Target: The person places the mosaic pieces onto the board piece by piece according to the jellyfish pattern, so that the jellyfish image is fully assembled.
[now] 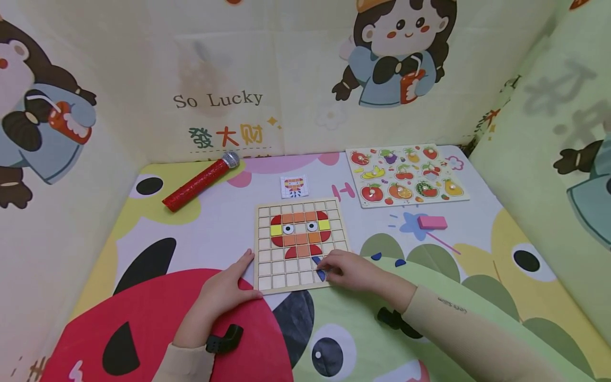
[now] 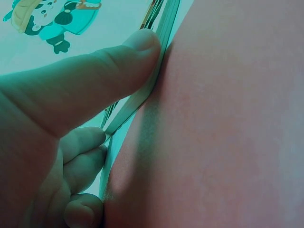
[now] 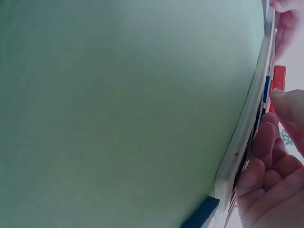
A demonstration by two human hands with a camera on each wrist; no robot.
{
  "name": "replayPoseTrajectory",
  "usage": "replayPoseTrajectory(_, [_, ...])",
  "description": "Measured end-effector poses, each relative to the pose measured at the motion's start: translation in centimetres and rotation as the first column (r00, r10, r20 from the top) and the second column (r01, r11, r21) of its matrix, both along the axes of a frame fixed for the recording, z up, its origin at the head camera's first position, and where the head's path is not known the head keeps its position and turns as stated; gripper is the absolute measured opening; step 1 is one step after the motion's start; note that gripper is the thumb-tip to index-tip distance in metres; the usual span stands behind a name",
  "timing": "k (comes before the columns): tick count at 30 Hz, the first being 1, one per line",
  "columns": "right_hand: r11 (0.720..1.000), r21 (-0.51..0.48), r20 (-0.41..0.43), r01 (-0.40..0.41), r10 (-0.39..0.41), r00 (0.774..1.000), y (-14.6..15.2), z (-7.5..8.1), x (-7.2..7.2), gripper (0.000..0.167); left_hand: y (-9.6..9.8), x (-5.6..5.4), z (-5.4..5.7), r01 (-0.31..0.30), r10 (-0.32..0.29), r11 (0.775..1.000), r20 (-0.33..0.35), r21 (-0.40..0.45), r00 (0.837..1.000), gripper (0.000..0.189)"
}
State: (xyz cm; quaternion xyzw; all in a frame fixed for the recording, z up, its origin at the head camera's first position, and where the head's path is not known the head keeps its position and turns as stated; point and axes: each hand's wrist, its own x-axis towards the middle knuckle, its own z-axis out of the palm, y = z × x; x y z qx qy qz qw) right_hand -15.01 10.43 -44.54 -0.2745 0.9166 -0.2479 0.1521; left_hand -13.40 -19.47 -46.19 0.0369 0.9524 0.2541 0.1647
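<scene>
A square wooden grid board [image 1: 265,268] lies on the table, with red, orange and yellow pieces and two eye pieces forming a figure. My left hand [image 1: 221,294] rests at the board's left edge and near corner, its thumb [image 2: 118,71] against the rim in the left wrist view. Over the lower right cells, my right hand [image 1: 350,269] has curled fingers and pinches a small blue piece [image 1: 321,275]. Another bit of blue [image 1: 316,260] shows beside the fingertips, which partly cover both. Two blue half-round pieces, one left [image 1: 376,257] and one right [image 1: 400,262], lie beyond my right wrist.
Behind the board lies a small picture card [image 1: 294,187] with a similar figure. A red microphone [image 1: 200,183] is at the back left. A fruit puzzle board [image 1: 355,178] lies at the back right, with a pink block [image 1: 432,223] in front of it. Printed cloth walls surround the table.
</scene>
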Motion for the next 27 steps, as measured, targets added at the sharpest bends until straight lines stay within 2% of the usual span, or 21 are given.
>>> replayPoseTrajectory(9, [0.998, 0.013, -0.058, -0.057, 0.058, 0.997, 0.51, -0.12, 0.18, 0.017, 0.08, -0.01, 0.01, 0.01, -0.01, 1.0, -0.005, 0.001, 1.0, 0.109])
replayPoseTrajectory(21, [0.998, 0.026, -0.046, -0.061, 0.062, 0.997, 0.43, 0.14, 0.29, 0.016, 0.07, -0.06, -0.11, 0.009, -0.01, 1.0, -0.009, -0.006, 1.0, 0.108])
replayPoseTrajectory(24, [0.999, -0.009, -0.032, -0.05, 0.05, 0.998, 0.54, 0.27, 0.23, 0.017, 0.05, -0.13, -0.09, 0.012, -0.013, 1.0, -0.012, -0.015, 1.0, 0.108])
replayPoseTrajectory(27, [0.999, -0.05, -0.003, 0.003, -0.003, 1.0, 1.05, 0.65, 0.04, 0.019, 0.06, -0.11, -0.03, 0.01, -0.01, 1.0, -0.011, -0.022, 1.0, 0.108])
